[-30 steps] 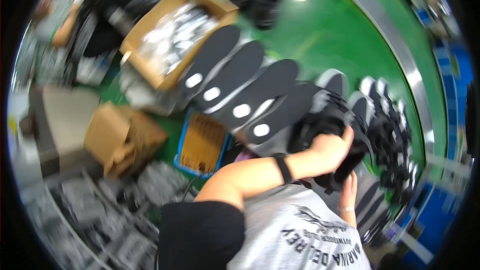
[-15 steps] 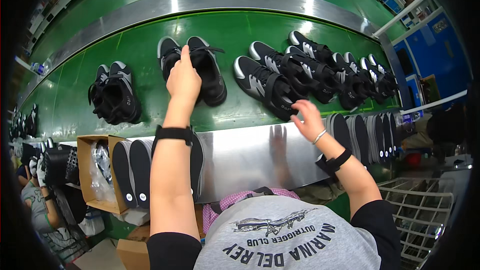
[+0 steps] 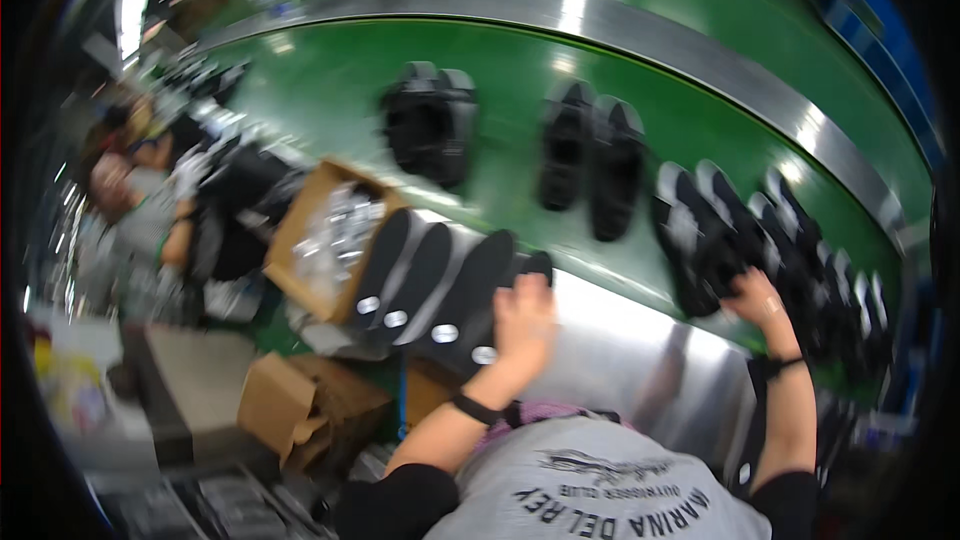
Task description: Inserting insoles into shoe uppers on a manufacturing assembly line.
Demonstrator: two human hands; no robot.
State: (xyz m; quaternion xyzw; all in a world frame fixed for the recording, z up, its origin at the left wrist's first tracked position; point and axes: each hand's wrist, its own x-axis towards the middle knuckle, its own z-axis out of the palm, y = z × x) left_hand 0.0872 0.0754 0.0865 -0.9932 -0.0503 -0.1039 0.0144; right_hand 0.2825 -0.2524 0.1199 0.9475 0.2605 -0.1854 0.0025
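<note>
My left hand lies over the rightmost of the black insoles standing in a row along the near metal edge. Its fingers are stretched out, though blurred, and it partly covers that insole. At the right, my right hand is at the heel of a black and grey shoe. Motion blur hides how its fingers are set, and whether they touch the shoe. A pair of black shoes stands apart on the green surface in the middle. Farther left is another black pair, set close together.
Several more black and grey shoes stand at the right. An open cardboard box holding clear plastic sits left of the insoles. A metal strip runs along the near side. Another person is at the far left.
The view has swung left, and everything is smeared. My left hand has come back from the middle pair of shoes to the insoles. My right hand stays by the shoe heel.
</note>
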